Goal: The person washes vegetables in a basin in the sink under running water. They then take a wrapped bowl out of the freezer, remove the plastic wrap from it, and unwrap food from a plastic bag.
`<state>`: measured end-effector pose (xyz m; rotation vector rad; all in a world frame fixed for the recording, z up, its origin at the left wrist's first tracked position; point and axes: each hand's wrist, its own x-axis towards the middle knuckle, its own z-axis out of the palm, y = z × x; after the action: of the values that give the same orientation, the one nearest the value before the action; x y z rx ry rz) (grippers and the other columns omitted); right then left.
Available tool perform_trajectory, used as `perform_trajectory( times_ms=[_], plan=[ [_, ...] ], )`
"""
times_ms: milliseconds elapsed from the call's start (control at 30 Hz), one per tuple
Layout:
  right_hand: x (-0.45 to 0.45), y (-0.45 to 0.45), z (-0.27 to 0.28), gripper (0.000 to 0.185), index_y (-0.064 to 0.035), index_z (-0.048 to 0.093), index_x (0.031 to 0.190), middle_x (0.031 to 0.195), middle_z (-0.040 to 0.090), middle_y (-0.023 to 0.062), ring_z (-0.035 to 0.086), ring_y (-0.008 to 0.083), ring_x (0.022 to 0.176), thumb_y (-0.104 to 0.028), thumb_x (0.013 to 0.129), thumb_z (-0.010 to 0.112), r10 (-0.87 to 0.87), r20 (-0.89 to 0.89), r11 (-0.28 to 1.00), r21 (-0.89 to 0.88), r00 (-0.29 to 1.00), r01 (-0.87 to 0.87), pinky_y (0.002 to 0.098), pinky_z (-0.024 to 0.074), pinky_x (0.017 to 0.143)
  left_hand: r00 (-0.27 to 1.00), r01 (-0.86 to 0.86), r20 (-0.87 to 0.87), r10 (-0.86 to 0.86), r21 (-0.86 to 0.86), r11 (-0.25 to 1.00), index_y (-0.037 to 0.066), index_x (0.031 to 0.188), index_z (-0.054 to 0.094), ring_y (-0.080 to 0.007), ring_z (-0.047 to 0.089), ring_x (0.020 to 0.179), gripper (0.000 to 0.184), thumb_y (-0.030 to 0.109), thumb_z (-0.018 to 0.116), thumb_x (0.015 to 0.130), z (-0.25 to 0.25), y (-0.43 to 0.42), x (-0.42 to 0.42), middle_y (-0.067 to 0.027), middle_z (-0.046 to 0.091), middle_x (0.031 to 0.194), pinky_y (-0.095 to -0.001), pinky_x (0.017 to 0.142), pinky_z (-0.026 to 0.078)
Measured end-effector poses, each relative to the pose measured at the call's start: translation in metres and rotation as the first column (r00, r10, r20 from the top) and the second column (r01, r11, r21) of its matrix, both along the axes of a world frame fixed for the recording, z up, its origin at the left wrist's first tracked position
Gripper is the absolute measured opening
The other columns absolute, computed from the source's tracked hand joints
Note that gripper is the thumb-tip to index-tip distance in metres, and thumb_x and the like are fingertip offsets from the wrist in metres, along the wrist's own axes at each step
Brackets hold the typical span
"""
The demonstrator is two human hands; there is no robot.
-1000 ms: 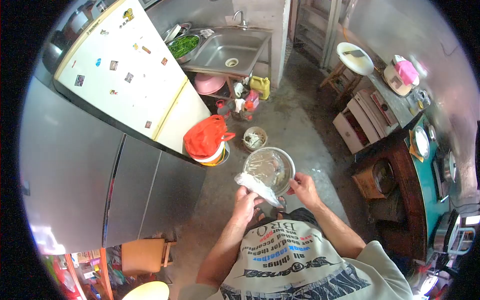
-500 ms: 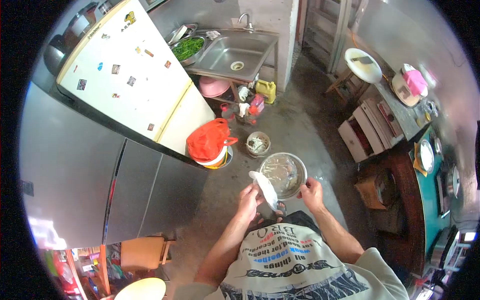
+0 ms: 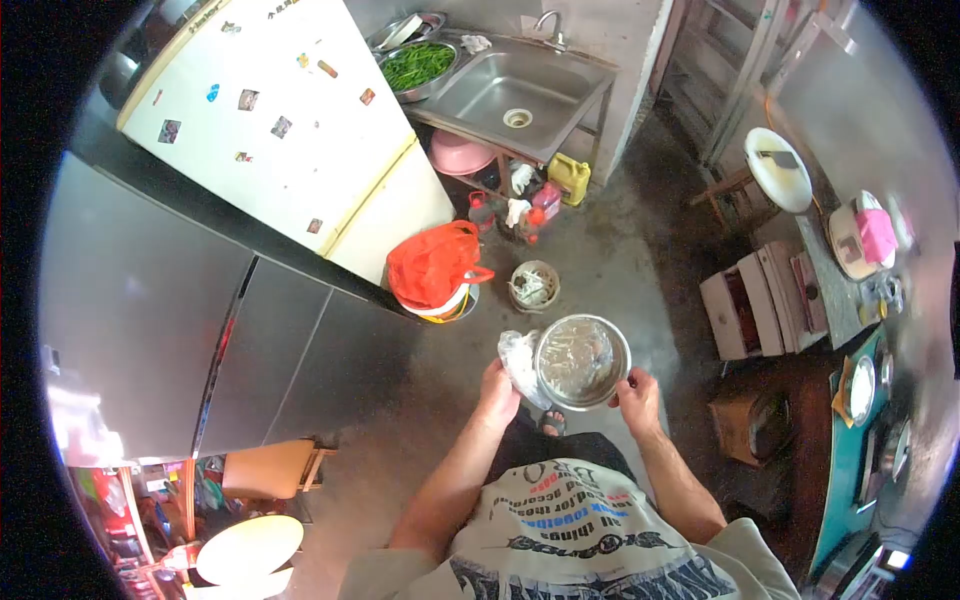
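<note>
A round metal bowl [image 3: 583, 362] with pale strips under or in something clear and shiny is held out in front of my body. The fingers of my right hand [image 3: 636, 398] are closed on the bowl's right rim. On the left side, my left hand [image 3: 498, 393] grips a white, partly see-through plastic bag [image 3: 520, 365], which lies against the bowl's left rim. Whether my left fingers also touch the bowl is hidden by the bag.
Beyond the bowl, a small basket [image 3: 534, 286] of scraps stands on the floor. A red bag [image 3: 433, 266] tops a bucket beside the white fridge [image 3: 290, 120]. The sink [image 3: 520, 95] is ahead; drawers [image 3: 750, 305] and a green-topped table [image 3: 850, 440] are at right.
The view has turned, so the room appears shifted. The white bag has swung from across the bowl's near left side to beside its left rim. Both hands keep their grips.
</note>
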<state>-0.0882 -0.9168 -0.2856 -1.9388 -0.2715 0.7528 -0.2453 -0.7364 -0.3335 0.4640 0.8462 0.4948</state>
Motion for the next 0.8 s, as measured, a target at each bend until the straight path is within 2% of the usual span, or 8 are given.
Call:
perform_trajectory(
  times_ms=[167, 233, 300, 367, 500, 567, 700, 800],
  plan=[
    [0.021, 0.045, -0.002, 0.016, 0.0083, 0.059, 0.079, 0.064, 0.062, 0.0121, 0.061, 0.0168, 0.055, -0.005, 0.081, 0.051, 0.035, -0.035, 0.998, -0.054, 0.999, -0.037, 0.0298, 0.0481, 0.05, 0.993, -0.047, 0.102, 0.064, -0.162, 0.986, 0.001, 0.119, 0.055, -0.0213, 0.059, 0.107, 0.03, 0.003, 0.049, 0.089, -0.024, 0.046, 0.013, -0.0085, 0.062, 0.113, -0.0362, 0.094, 0.047],
    [0.027, 0.063, -0.018, 0.016, 0.0081, 0.059, 0.08, 0.064, 0.061, 0.0116, 0.061, 0.0164, 0.055, -0.005, 0.082, 0.052, 0.065, 0.015, 0.994, -0.094, 0.998, -0.063, 0.0297, 0.048, 0.05, 0.983, 0.048, 0.186, -0.014, -0.179, 0.983, 0.005, 0.125, 0.054, -0.0196, 0.057, 0.112, 0.034, 0.021, 0.051, 0.094, -0.032, 0.068, 0.015, -0.0078, 0.059, 0.123, -0.0362, 0.096, 0.045],
    [0.039, 0.085, -0.021, 0.016, 0.0079, 0.06, 0.08, 0.064, 0.061, 0.0112, 0.061, 0.016, 0.055, -0.006, 0.082, 0.052, 0.112, 0.08, 0.986, -0.129, 0.99, -0.101, 0.0295, 0.048, 0.05, 0.98, 0.063, 0.2, -0.018, -0.224, 0.973, 0.005, 0.123, 0.055, -0.0198, 0.057, 0.11, 0.033, 0.02, 0.051, 0.094, -0.039, 0.091, 0.025, -0.0077, 0.06, 0.121, -0.0363, 0.096, 0.045],
    [0.045, 0.107, -0.014, 0.015, 0.007, 0.059, 0.079, 0.064, 0.061, 0.0099, 0.06, 0.0151, 0.055, -0.006, 0.083, 0.053, 0.098, -0.006, 0.985, -0.145, 0.995, -0.098, 0.0292, 0.048, 0.05, 0.977, 0.059, 0.212, -0.002, -0.262, 0.963, 0.006, 0.122, 0.056, -0.02, 0.058, 0.109, 0.032, 0.02, 0.052, 0.094, -0.046, 0.112, 0.036, -0.0077, 0.061, 0.119, -0.0365, 0.095, 0.045],
    [0.057, 0.15, -0.017, 0.014, 0.0064, 0.058, 0.078, 0.065, 0.061, 0.0094, 0.059, 0.0147, 0.055, -0.005, 0.084, 0.053, 0.076, -0.019, 0.985, -0.155, 0.997, -0.078, 0.0292, 0.0482, 0.05, 0.984, 0.091, 0.175, -0.031, -0.347, 0.934, 0.006, 0.103, 0.064, -0.0142, 0.06, 0.092, 0.022, 0.022, 0.059, 0.089, -0.064, 0.152, 0.052, -0.0036, 0.065, 0.097, -0.0317, 0.084, 0.047],
    [0.068, 0.164, -0.023, 0.014, 0.0062, 0.057, 0.077, 0.066, 0.061, 0.0094, 0.059, 0.0148, 0.055, -0.005, 0.084, 0.053, 0.091, 0.032, 0.979, -0.185, 0.995, -0.084, 0.0294, 0.0486, 0.049, 0.975, 0.17, 0.192, -0.112, -0.32, 0.932, 0.005, 0.115, 0.06, -0.0181, 0.059, 0.104, 0.031, 0.025, 0.051, 0.094, -0.078, 0.165, 0.058, -0.006, 0.064, 0.113, -0.0351, 0.094, 0.043],
    [0.078, 0.2, -0.01, 0.015, 0.0056, 0.058, 0.078, 0.068, 0.061, 0.0085, 0.058, 0.0144, 0.056, -0.007, 0.083, 0.053, 0.049, -0.022, 0.981, -0.189, 0.999, -0.053, 0.0293, 0.0492, 0.049, 0.985, 0.142, 0.142, -0.099, -0.329, 0.934, 0.005, 0.115, 0.059, -0.0191, 0.059, 0.103, 0.033, 0.029, 0.05, 0.095, -0.072, 0.194, 0.073, -0.0073, 0.064, 0.112, -0.0341, 0.092, 0.044],
    [0.09, 0.208, -0.017, 0.014, 0.0056, 0.059, 0.078, 0.066, 0.063, 0.0109, 0.06, 0.0157, 0.053, -0.005, 0.084, 0.052, 0.051, -0.008, 0.982, -0.18, 0.999, -0.052, 0.0295, 0.0497, 0.048, 0.963, 0.204, 0.239, -0.126, -0.34, 0.918, 0.005, 0.114, 0.059, -0.0175, 0.06, 0.099, 0.03, 0.026, 0.053, 0.094, -0.071, 0.203, 0.086, -0.007, 0.064, 0.109, -0.0311, 0.088, 0.045]
  ],
)
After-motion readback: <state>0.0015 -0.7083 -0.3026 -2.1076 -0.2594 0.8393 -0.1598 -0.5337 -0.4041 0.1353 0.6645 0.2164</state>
